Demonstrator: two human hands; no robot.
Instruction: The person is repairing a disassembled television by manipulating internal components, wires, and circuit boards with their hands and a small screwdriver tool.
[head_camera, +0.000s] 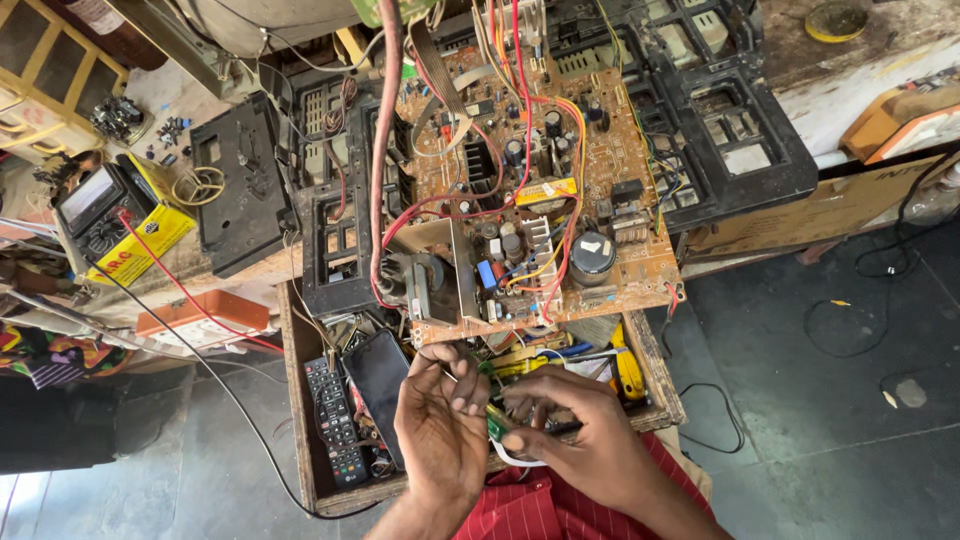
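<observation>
Both hands meet low in the view, just in front of the open wooden drawer (300, 400). The left hand (440, 425) is half curled, its fingertips pressed around one end of a small green component (497, 421); the right hand (585, 440) pinches the other end between thumb and fingers, so the piece is clamped from both sides. What kind of part it is cannot be told. A thin white lead (515, 459) loops beneath it. To handle it well, the grip should probably stay on the body, not the lead, with wrists steady.

Just beyond the hands, inside the drawer, lie a black remote control (333, 420), a dark phone-like slab (380, 385) and a yellow-handled tool (627, 370). Over the drawer's far edge sits a large brown circuit board (560, 190) with red wires (385, 160), crowding the space above the fingers. Left of the drawer, a multimeter (92, 205) rests on a yellow box (150, 235); its red lead (190, 295) trails toward the drawer.
</observation>
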